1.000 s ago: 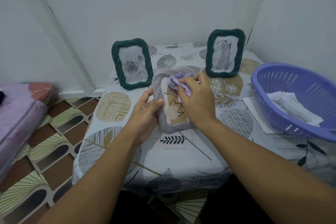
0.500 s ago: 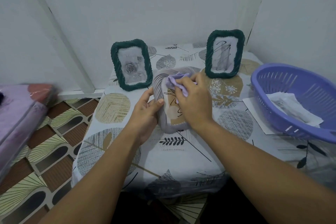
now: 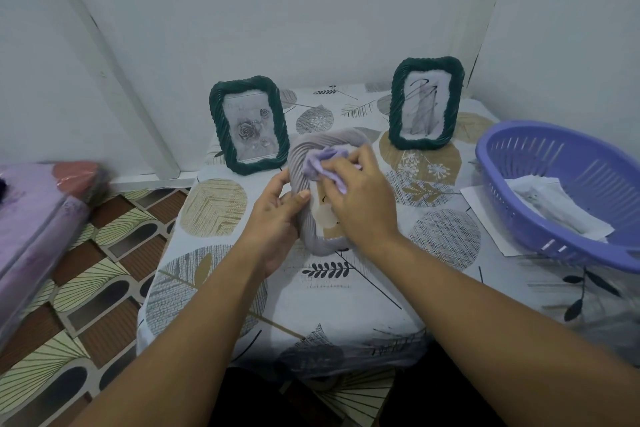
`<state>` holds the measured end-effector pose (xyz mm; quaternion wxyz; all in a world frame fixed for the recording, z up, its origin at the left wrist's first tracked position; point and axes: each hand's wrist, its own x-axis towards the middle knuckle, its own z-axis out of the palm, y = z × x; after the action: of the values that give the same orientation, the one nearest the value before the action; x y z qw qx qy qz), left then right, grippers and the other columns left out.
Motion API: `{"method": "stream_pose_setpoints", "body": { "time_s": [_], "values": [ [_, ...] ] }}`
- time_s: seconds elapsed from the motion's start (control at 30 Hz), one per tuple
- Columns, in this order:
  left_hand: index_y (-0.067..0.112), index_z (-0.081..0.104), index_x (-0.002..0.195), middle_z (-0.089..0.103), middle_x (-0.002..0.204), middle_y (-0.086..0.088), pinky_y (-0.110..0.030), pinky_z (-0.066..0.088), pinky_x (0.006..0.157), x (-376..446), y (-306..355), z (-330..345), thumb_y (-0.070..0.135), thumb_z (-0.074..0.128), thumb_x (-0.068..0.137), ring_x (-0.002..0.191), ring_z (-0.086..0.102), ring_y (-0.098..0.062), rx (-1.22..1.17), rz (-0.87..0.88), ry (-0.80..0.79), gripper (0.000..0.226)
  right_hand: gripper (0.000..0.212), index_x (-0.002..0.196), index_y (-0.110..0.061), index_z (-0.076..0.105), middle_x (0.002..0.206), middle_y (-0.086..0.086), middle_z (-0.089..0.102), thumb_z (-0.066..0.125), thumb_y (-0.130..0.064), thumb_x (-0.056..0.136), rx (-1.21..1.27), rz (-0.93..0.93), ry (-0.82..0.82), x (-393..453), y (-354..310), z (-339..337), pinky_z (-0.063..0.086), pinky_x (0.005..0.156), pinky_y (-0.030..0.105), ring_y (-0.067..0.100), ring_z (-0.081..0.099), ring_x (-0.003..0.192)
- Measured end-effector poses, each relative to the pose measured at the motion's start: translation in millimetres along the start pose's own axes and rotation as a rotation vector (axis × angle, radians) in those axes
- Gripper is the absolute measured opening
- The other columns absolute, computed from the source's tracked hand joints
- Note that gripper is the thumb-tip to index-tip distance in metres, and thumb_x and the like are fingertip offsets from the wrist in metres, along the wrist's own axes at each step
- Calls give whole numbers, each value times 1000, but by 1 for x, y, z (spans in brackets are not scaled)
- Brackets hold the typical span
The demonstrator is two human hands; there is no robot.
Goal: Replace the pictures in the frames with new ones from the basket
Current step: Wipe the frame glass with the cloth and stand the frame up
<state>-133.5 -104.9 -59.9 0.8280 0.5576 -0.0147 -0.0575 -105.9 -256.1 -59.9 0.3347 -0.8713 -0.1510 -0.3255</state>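
Left hand (image 3: pixel 277 215): a curled grip was kept on the left edge of the grey frame (image 3: pixel 304 198), thumb laid over its ribbed front, fingers tucked behind.
Right hand (image 3: pixel 360 198): a crumpled lilac cloth (image 3: pixel 320 163) was pinched in a closed grip and pressed against the upper part of the grey frame's face.
Grey frame: it was held tilted at the middle of the table (image 3: pixel 346 305), its lower end down near the tablecloth; whether it touched the cloth could not be told. A beige-and-white picture with black lines was seen inside it, largely hidden by the right hand.
Left green frame (image 3: pixel 248 125): it was stood upright at the back of the table, just behind the left hand, with a grey rose picture in it.
Right green frame (image 3: pixel 426 103): it was stood upright near the back right of the table, with a picture of dark scribbled strokes in it.
Basket (image 3: pixel 568 184): the purple slotted basket was set at the right edge of the table, well apart from the hands, with white sheets (image 3: pixel 554 204) seen lying inside.
Loose sheet (image 3: pixel 485 215): a white paper was seen flat on the table, partly under the basket.
Floor (image 3: pixel 86 288): patterned tiles were seen to the left, beside a purple wrapped bundle (image 3: pixel 31 218).
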Motion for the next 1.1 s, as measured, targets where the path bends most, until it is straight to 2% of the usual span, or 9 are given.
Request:
{"method": "stream_pose_setpoints", "body": {
  "time_s": [0.07,0.13,0.27,0.33,0.43,0.5,0.73,0.97,1.1],
  "values": [
    [12,51,141,69,122,-22,-46,57,96,-1,0,-1,0,50,103,110,68,-31,-19,-2,-12,39,11,104,-23,72,100,-1,49,70,-30,95,-36,-67,-57,-12,4,0,52,55,37,17,54,76],
    [12,51,141,71,119,-20,-44,59,94,-1,-1,-1,-1,50,103,108,69,-30,-16,0,-3,40,11,101,-22,71,100,-2,49,71,-30,94,-40,-43,-55,-15,12,-5,52,54,37,17,53,75],
    [16,52,140,72,119,-20,-47,58,94,0,0,3,2,50,104,108,70,-30,21,3,2,39,10,101,-23,74,103,1,51,70,-28,94,13,109,73,6,14,-12,52,55,36,16,55,76],
    [17,52,141,72,117,-19,-46,59,91,1,0,5,2,50,104,105,71,-29,26,7,-2,39,13,104,-23,75,105,1,52,70,-30,95,16,113,90,14,7,-9,53,57,36,17,57,79],
    [14,52,140,72,110,-18,-45,60,89,2,-1,2,1,50,104,103,70,-28,19,6,13,39,20,105,-24,73,104,0,49,69,-41,96,2,11,2,4,0,-1,53,57,35,18,57,78],
    [14,53,140,70,116,-21,-48,57,93,1,-3,-1,0,50,103,107,68,-30,13,0,21,39,20,101,-24,72,100,-2,47,68,-43,97,-37,-47,-33,-8,3,1,53,54,37,18,55,74],
    [13,50,142,70,123,-20,-46,60,88,2,-3,0,1,51,103,108,70,-30,12,-6,42,41,14,104,-25,74,100,-2,49,67,-35,97,-7,119,63,11,18,-13,54,57,38,15,55,74],
    [11,48,144,68,128,-23,-48,57,96,3,-9,-5,-1,50,103,116,66,-34,-15,-20,76,42,18,106,-28,71,101,-8,45,63,-42,99,-52,1,-87,-36,30,-14,53,53,36,12,53,72],
    [15,48,144,69,127,-20,-51,55,98,3,-9,-3,0,50,103,115,68,-32,-2,-19,80,43,26,105,-28,72,101,-5,50,57,-48,99,-12,52,-44,-23,32,-17,54,52,36,15,59,68]
  ]
}}
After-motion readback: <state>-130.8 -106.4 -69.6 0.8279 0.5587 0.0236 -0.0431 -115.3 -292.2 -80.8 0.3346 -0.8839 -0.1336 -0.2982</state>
